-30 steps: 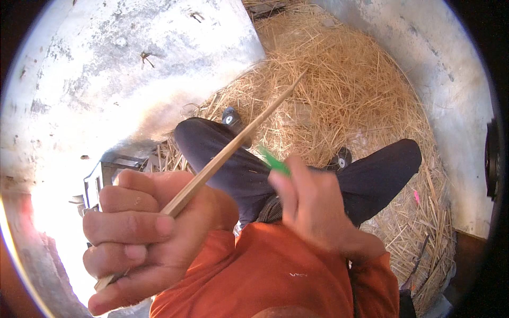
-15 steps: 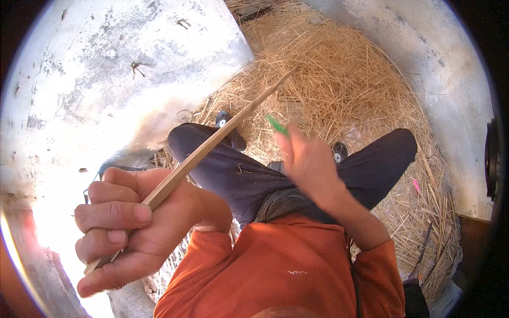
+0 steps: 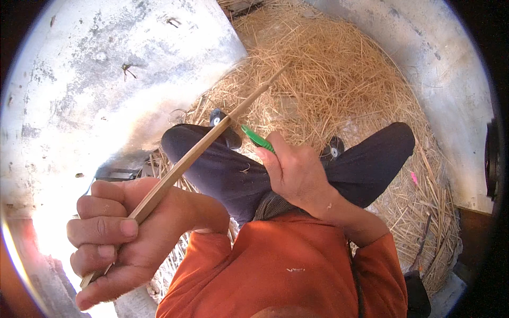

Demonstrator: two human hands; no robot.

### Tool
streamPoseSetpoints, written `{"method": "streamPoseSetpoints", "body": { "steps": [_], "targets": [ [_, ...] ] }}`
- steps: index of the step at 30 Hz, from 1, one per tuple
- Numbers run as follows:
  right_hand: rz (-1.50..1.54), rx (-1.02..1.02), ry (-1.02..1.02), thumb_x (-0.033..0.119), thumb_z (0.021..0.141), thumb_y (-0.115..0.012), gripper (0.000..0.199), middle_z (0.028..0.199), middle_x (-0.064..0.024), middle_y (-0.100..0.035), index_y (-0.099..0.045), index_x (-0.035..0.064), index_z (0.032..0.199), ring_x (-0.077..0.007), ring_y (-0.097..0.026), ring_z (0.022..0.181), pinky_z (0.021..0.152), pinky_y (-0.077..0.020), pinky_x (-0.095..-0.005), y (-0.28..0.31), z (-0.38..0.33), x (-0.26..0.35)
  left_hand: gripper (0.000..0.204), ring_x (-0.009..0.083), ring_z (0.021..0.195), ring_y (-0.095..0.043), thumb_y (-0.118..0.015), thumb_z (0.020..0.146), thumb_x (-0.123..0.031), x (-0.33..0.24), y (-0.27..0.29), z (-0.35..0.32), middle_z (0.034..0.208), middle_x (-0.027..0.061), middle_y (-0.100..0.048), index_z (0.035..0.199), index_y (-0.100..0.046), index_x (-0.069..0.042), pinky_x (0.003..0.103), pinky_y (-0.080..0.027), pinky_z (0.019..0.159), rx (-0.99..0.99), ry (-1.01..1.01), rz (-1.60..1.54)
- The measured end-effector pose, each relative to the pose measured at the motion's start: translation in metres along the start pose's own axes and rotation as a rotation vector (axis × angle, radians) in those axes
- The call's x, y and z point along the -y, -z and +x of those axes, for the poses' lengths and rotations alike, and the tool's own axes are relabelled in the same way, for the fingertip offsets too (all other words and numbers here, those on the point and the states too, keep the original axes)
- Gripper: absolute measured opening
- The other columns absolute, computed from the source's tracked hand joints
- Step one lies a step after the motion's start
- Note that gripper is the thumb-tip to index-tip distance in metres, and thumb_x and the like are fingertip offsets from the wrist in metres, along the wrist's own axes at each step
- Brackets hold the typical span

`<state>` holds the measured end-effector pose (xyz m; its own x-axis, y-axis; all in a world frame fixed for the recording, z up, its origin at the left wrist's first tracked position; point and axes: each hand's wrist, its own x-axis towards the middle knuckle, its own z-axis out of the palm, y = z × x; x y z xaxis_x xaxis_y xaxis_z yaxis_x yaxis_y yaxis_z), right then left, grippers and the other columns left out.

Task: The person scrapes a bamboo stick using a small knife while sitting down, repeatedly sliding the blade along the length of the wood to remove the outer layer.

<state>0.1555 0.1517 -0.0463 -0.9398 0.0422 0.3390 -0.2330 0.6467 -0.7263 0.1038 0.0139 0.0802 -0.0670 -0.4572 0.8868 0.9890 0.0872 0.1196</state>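
Head view: left fingers wrap a wooden stick, apparently snugly.

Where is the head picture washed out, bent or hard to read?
Head view: glare bleaches the pale panel, worst beside the left hand; head view: fisheye blackens the corners and bows edges; head view: the wooden stick is clear near that hand, but its tip blends into the straw.
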Motion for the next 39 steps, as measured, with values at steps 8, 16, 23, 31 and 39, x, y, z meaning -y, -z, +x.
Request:
{"method": "streamPoseSetpoints", "body": {
  "steps": [8,16,23,31,39],
  "targets": [
    [-0.058,-0.032,-0.296,0.028,0.096,-0.040,0.032,0.051,-0.0174,-0.049,-0.054,-0.0014,0.093,-0.0376,-0.056,0.052,0.045,-0.0391,-0.0427,0.004,0.013,-0.059,0.052,0.0055,0.040,-0.015,-0.029,0.097,-0.047,0.009,-0.007,0.002,0.047,-0.0020,-0.030,0.060,-0.037,-0.012,0.021,-0.010,0.038,-0.058,-0.039,0.103],
    [0.313,0.004,0.028,0.024,0.093,-0.046,0.026,0.052,-0.0183,-0.049,-0.048,-0.0011,0.088,-0.0382,-0.057,0.052,0.046,-0.0409,-0.0431,0.016,-0.007,0.043,0.053,0.0074,0.040,-0.027,-0.019,0.098,-0.047,-0.009,-0.006,0.005,0.050,-0.0018,-0.029,0.060,-0.032,-0.013,0.021,-0.026,0.035,0.001,0.045,0.269],
    [-0.042,-0.005,-0.209,0.025,0.094,-0.045,0.026,0.050,-0.0192,-0.049,-0.048,0.0002,0.086,-0.0387,-0.054,0.046,0.042,-0.0408,-0.0468,0.002,0.007,-0.013,0.051,0.0070,0.041,-0.027,-0.026,0.095,-0.052,-0.005,-0.003,0.005,0.049,-0.0033,-0.030,0.063,-0.035,-0.014,0.023,-0.027,0.039,0.029,0.044,0.306],
    [-0.009,-0.023,-0.150,0.022,0.092,-0.048,0.022,0.052,-0.0195,-0.049,-0.047,0.0013,0.084,-0.0400,-0.055,0.050,0.045,-0.0404,-0.0469,-0.005,0.006,-0.016,0.029,0.0074,0.041,-0.030,-0.034,0.084,-0.030,0.005,0.002,0.001,0.048,-0.0027,-0.034,0.062,-0.038,-0.011,0.023,-0.027,0.039,0.054,0.018,0.009],
    [-0.100,0.002,-0.162,0.037,0.094,-0.044,0.034,0.049,-0.0183,-0.051,-0.049,0.0044,0.085,-0.0394,-0.056,0.048,0.041,-0.0427,-0.0464,-0.006,0.009,-0.016,0.017,0.0071,0.041,-0.030,-0.038,0.070,-0.001,0.006,-0.002,-0.001,0.049,-0.0008,-0.035,0.055,-0.036,-0.009,0.022,-0.022,0.037,-0.039,0.004,-0.072]
  ]
}}
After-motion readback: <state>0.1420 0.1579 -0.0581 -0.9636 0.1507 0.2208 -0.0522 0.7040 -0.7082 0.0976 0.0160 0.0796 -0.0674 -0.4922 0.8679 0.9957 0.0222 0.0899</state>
